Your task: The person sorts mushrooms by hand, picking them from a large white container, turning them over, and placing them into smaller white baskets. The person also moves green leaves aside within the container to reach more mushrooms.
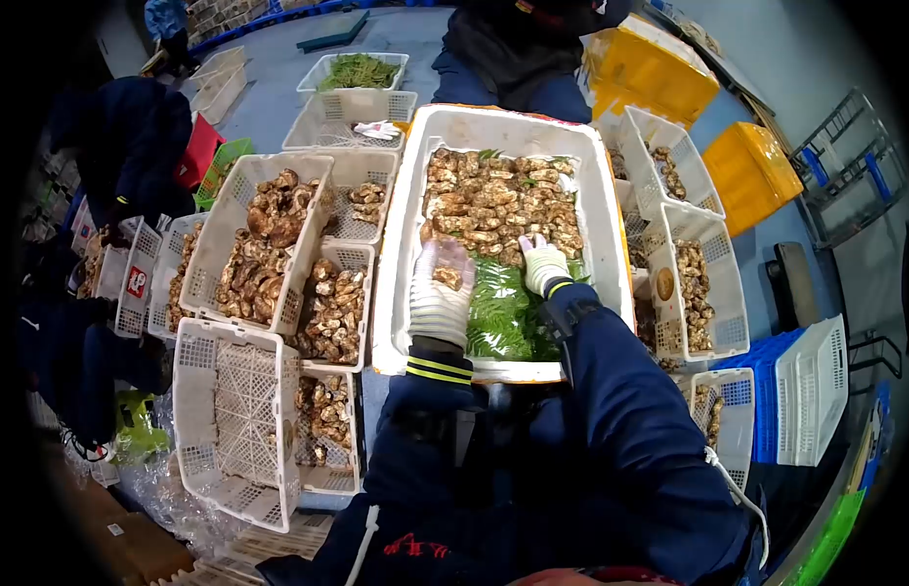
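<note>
A white foam box [618, 293] stands before me, with rows of brown mushrooms [493, 195] packed in its far part and green fern leaves [498, 311] in the near part. My left hand [441, 293], in a striped white glove, is palm up at the box's left side, a small mushroom [447, 277] lying on it near the fingers. My right hand [544, 262], gloved too, rests at the near edge of the mushroom rows with its fingers spread over the nearest ones. Whether it grips one of them is hard to see.
White crates of mushrooms [254, 256] stand on the left, more crates [697, 283] on the right. A person [513, 59] is at the box's far side; another [122, 146] bends at the far left. Blue and white stacked crates [811, 391] and a cart [850, 166] are at right.
</note>
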### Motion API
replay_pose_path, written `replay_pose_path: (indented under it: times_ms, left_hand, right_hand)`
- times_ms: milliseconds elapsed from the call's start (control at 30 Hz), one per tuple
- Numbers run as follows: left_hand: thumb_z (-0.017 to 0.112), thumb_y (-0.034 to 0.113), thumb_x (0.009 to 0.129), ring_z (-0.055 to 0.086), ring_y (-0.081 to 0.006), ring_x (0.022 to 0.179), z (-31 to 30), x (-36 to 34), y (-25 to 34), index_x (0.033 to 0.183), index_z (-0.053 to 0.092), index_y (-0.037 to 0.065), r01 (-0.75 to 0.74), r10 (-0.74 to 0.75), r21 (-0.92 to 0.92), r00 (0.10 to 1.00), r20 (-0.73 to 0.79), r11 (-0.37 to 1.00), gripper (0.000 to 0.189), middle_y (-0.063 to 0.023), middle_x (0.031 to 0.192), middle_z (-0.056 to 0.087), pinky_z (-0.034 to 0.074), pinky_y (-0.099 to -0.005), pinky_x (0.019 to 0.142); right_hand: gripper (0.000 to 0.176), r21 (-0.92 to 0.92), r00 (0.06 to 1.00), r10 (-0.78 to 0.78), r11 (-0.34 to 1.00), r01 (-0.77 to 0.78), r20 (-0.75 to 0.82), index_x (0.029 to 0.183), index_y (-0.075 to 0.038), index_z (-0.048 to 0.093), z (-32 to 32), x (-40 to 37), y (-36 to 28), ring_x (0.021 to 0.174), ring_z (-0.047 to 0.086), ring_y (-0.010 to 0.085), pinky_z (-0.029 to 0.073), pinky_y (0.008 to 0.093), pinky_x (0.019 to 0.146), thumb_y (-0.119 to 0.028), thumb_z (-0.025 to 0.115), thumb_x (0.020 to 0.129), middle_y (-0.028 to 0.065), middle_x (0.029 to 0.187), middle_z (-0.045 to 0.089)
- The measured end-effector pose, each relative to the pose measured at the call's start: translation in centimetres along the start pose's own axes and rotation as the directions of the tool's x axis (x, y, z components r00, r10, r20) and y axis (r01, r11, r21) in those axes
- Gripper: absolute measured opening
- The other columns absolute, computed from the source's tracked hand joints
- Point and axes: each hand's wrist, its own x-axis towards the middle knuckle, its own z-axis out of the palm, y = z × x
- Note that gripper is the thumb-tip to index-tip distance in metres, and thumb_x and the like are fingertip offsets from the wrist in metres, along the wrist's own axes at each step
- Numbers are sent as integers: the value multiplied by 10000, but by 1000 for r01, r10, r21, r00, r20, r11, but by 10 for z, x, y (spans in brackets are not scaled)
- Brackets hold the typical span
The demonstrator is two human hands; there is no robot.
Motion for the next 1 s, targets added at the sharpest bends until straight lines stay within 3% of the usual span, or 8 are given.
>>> replay_pose_path:
  times_ms: [33,100,167,300,467,567,767,1000]
  left_hand:
    - [624,141,945,607,-208,1004,-5,1,-4,1150,574,57,-183,147,271,978,148,945,227,-95,1064,627,533,-399,885]
    - [600,129,955,605,-197,987,1,1,-2,1135,577,16,64,-61,-120,998,27,991,213,-117,1044,629,544,-379,853]
    - [615,236,970,620,-183,949,-21,10,-7,1126,595,18,-18,12,24,974,227,1000,269,-79,1014,641,539,-331,856]
    - [625,271,960,631,-183,978,-21,19,-7,1132,578,117,119,-113,-49,986,120,992,235,-67,1055,662,531,-369,858]
    - [645,204,943,620,-215,963,-8,5,-3,1126,579,115,42,-46,65,997,67,997,215,-74,1056,644,523,-403,868]
    - [648,217,944,625,-216,964,-3,5,-4,1130,580,119,34,-38,109,998,41,993,222,-84,1052,644,527,-412,863]
    - [653,137,922,652,-195,966,-16,6,-6,1207,567,105,-178,123,282,972,200,943,299,-85,1071,670,567,-334,775]
    - [723,82,865,617,-172,981,-3,0,-12,1292,556,46,-150,35,418,962,269,896,460,-100,1139,641,500,-279,774]
  right_hand:
    - [671,14,1000,-10,1000,10,7,1438,-156,413,-3,-3,2,1224,521,411,454,501,988,-100,618,802,226,1434,434]
    - [618,42,998,-55,997,57,-33,1395,-150,458,1,1,6,1198,540,404,466,487,973,-79,617,801,226,1393,465]
    - [550,112,980,-80,989,101,-184,1320,-132,534,19,4,14,1126,576,396,495,478,917,-79,638,783,185,1336,521]
    - [520,258,963,-63,957,133,-262,1247,-124,612,28,12,25,1157,565,370,472,432,974,-115,700,735,177,1321,558]
    - [316,574,974,174,817,-60,-146,1210,-52,656,48,43,61,938,653,254,522,361,802,-124,512,937,137,1054,700]
    - [375,911,936,255,-391,-132,244,1291,-100,605,28,34,54,883,626,246,528,338,721,-136,504,932,58,1114,636]
    - [408,471,953,-172,-838,-275,251,1262,31,490,-78,-37,-7,964,659,364,611,410,768,-192,569,930,279,1169,603]
    - [417,444,933,-346,-825,-351,95,1261,58,515,-94,-99,-52,1016,669,361,599,431,786,-220,573,955,258,1171,633]
